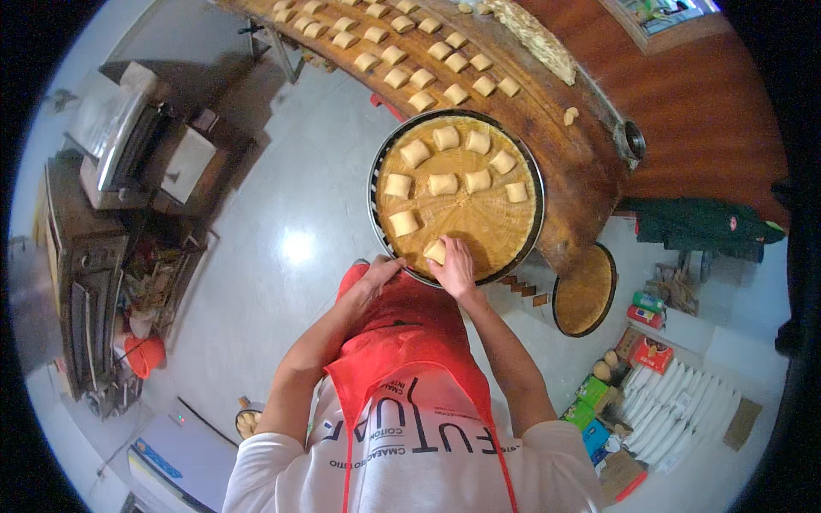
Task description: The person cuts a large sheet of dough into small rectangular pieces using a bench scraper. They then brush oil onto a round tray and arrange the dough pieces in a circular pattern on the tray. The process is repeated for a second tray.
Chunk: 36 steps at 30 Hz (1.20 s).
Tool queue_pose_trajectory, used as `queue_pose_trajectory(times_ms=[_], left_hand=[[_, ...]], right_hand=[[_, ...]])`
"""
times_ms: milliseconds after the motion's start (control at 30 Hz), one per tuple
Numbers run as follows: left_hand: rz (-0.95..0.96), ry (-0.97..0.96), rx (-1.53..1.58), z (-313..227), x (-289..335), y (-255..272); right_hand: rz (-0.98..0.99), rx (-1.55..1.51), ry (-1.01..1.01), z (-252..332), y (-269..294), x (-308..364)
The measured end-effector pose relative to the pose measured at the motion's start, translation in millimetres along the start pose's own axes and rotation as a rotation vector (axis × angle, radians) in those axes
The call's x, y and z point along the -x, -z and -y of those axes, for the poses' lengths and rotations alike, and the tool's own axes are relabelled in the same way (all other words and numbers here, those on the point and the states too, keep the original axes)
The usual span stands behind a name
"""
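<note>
A large round black-rimmed pan (pixel 513 235) with an oily golden bottom rests at the edge of the wooden worktop. Several pale dough pieces (pixel 442 184), cut like short pillows, lie spaced out in its far and left parts. Inside the near edge, my right hand (pixel 455 269) pinches one dough piece (pixel 435 250) between thumb and fingers, at or just above the pan's bottom. My left hand (pixel 383 270) is closed on the pan's near left rim, its fingertips partly hidden.
Rows of dough pieces (pixel 393 55) cover the wooden worktop (pixel 575 175) beyond the pan. A long dough strip (pixel 539 41) lies farther back, near a small metal bowl (pixel 634 139). Another round pan (pixel 585 291) leans low at right. Ovens (pixel 128 141) stand left; boxes and stacked packages (pixel 676 402) lie right.
</note>
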<state>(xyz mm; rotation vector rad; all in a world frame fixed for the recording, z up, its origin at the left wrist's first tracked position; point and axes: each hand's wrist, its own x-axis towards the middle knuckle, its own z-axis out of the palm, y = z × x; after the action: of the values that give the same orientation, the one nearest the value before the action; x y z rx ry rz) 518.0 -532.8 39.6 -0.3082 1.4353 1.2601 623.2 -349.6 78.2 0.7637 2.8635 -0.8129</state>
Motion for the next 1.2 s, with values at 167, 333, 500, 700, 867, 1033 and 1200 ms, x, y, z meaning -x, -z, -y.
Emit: queue_pose_trajectory(times_ms=[167, 333, 500, 700, 867, 1033, 1200], left_hand=[[-0.062, -0.029, -0.145, -12, 10, -2], [-0.11, 0.017, -0.27, -14, 7, -3], [-0.152, -0.018, -0.184, 20, -25, 1], [-0.126, -0.075, 0.088, 57, -49, 7], [-0.099, 0.013, 0.086, 34, -19, 0], [-0.248, 0.04, 0.135, 13, 0, -17], [-0.356, 0.07, 0.19, 17, 3, -27]], right_hand=[[0.044, 0.009, 0.046, 23, -5, -4], [0.023, -0.006, 0.056, 14, -18, -8], [0.066, 0.036, 0.08, 16, -17, -10], [0.088, -0.135, 0.057, 18, 29, -32], [-0.187, -0.194, 0.005, -16, 101, -144], [-0.387, -0.153, 0.147, -57, 129, -304], [-0.043, 0.118, -0.052, -83, 95, -428]])
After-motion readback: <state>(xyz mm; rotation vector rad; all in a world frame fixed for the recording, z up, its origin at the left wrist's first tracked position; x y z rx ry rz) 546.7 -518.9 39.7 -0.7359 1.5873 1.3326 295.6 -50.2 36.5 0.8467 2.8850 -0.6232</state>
